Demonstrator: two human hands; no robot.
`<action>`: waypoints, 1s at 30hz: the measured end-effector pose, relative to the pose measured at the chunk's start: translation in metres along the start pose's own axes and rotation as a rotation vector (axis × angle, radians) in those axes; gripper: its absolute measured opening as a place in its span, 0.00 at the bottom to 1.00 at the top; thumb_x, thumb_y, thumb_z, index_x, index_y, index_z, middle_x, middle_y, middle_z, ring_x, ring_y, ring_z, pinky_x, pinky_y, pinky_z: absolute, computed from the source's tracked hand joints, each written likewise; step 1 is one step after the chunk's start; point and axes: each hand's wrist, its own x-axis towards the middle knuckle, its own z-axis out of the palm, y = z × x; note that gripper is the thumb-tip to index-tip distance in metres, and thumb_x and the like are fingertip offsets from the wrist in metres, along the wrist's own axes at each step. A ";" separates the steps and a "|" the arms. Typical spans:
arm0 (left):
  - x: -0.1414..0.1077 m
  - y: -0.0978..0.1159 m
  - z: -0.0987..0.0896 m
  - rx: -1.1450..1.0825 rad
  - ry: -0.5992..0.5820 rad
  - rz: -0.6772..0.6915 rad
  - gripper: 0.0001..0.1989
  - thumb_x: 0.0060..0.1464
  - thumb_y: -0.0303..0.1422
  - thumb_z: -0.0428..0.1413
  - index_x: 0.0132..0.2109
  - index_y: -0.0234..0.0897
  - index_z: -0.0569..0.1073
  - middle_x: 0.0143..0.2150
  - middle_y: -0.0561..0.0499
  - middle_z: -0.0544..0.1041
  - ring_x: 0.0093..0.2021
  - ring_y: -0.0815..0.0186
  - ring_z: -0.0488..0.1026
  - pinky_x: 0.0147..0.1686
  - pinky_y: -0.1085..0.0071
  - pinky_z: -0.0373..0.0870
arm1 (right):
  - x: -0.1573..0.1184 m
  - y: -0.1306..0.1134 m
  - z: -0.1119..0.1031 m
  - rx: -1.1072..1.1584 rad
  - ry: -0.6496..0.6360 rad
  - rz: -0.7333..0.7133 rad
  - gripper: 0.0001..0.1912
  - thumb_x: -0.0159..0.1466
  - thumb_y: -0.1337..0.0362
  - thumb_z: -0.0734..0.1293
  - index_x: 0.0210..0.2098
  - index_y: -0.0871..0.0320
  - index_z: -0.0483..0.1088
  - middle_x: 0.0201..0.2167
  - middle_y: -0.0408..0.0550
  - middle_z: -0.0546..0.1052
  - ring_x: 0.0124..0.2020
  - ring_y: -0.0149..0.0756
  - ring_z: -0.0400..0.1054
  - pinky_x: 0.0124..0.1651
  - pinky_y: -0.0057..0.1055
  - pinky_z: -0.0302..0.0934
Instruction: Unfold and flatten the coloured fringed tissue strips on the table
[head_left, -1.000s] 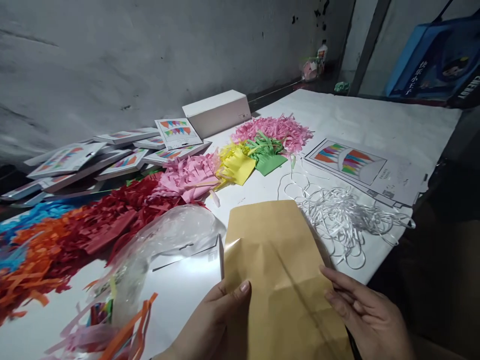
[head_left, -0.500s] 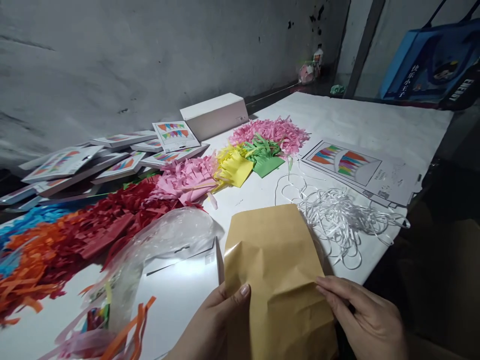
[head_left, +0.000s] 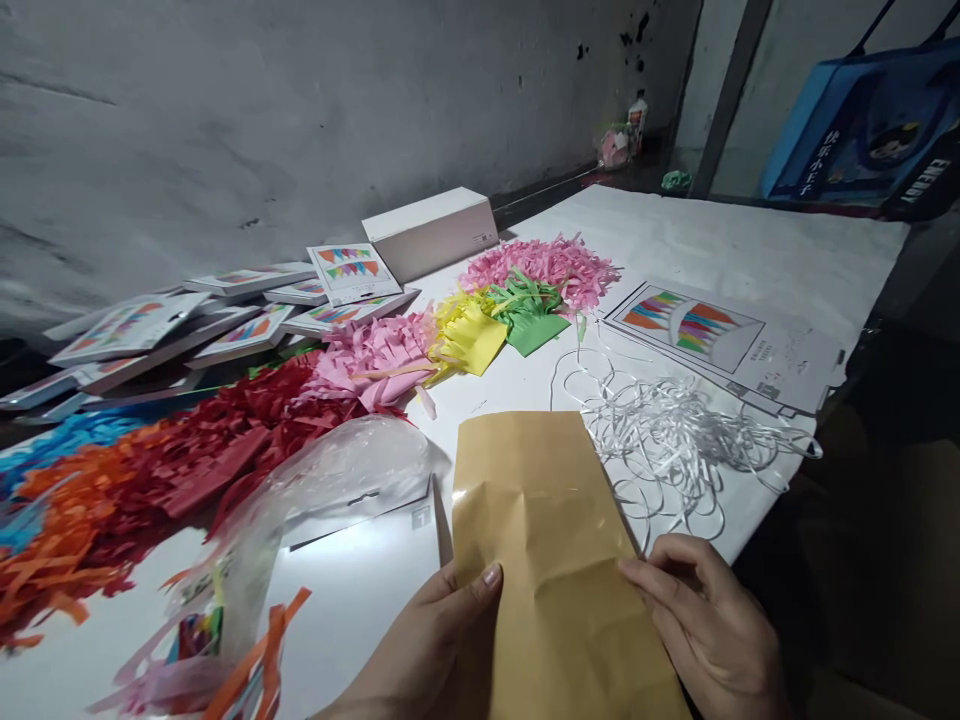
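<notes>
A creased brown paper envelope (head_left: pixel 551 520) is held over the front of the white-covered table. My left hand (head_left: pixel 435 630) is closed on its left edge, thumb on top and the other fingers mostly hidden beneath. At the right edge, my right hand (head_left: pixel 701 610) pinches the paper between thumb and fingers. A tangle of white string (head_left: pixel 675 440) lies just beyond my right hand. Beside my left hand are a white card sleeve (head_left: pixel 352 590) and a clear plastic bag (head_left: pixel 352 455).
Red fringed paper (head_left: pixel 217 450), pink, yellow and green bundles (head_left: pixel 532 330) lie across the table. Printed packets (head_left: pixel 142 325) are piled at the left, near a white box (head_left: pixel 431 230). Printed sheets (head_left: pixel 727 345) lie right; a blue bag (head_left: pixel 855 130) stands behind.
My right hand has shifted slightly left and its fingers have bent more. The envelope's right side has moved inward, so it looks narrower. My left hand has hardly moved.
</notes>
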 end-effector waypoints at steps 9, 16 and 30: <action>0.003 -0.002 -0.005 0.026 0.023 0.020 0.22 0.54 0.33 0.68 0.55 0.30 0.78 0.44 0.36 0.85 0.45 0.46 0.83 0.51 0.56 0.74 | 0.000 0.003 -0.002 0.179 -0.040 0.228 0.21 0.68 0.61 0.68 0.61 0.52 0.67 0.44 0.47 0.80 0.40 0.32 0.79 0.40 0.19 0.74; 0.000 0.000 0.003 0.067 0.061 0.015 0.20 0.54 0.31 0.67 0.53 0.30 0.78 0.45 0.35 0.85 0.46 0.45 0.83 0.48 0.56 0.77 | 0.016 -0.009 -0.010 0.260 0.012 0.115 0.11 0.66 0.70 0.70 0.46 0.51 0.77 0.34 0.39 0.82 0.31 0.26 0.79 0.38 0.13 0.71; 0.002 -0.001 0.002 0.020 0.004 0.011 0.19 0.56 0.29 0.66 0.54 0.28 0.78 0.48 0.33 0.84 0.49 0.44 0.82 0.50 0.56 0.76 | 0.004 -0.003 -0.006 0.131 0.073 0.049 0.15 0.64 0.73 0.69 0.47 0.51 0.81 0.43 0.45 0.83 0.36 0.32 0.81 0.44 0.19 0.73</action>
